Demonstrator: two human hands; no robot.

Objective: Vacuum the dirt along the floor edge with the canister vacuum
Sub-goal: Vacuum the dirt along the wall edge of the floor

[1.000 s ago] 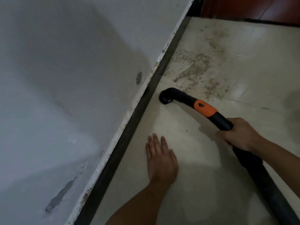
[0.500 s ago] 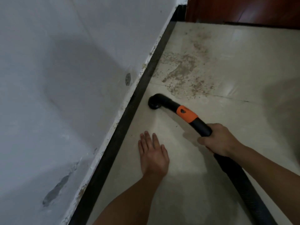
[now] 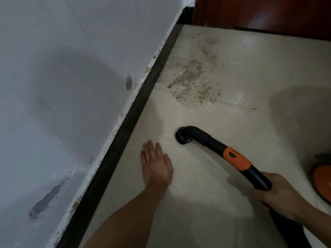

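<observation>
Change since 0.5 s ago: the nozzle has pulled off the baseboard and now sits mouth-down on the floor, apart from that strip, with a bare band of tile between them. An orange vacuum body has come into view at the frame edge, far from the baseboard. Right hand: fingers wrapped around the black tube just behind its orange collar, farther out from the baseboard than the nozzle. The dark hose runs on from under that hand toward the bottom edge. Left hand: flat on the tile, fingers straight and close together, holding nothing. It lies between the baseboard and the nozzle, near the strip but not touching it. Dirt: a brown speckled patch lying right against the baseboard, farther along it than the nozzle and well apart from the nozzle mouth. White wall above the baseboard shows chipped paint along the joint and a grey gouge. The far end of the baseboard meets dark red wood.
</observation>
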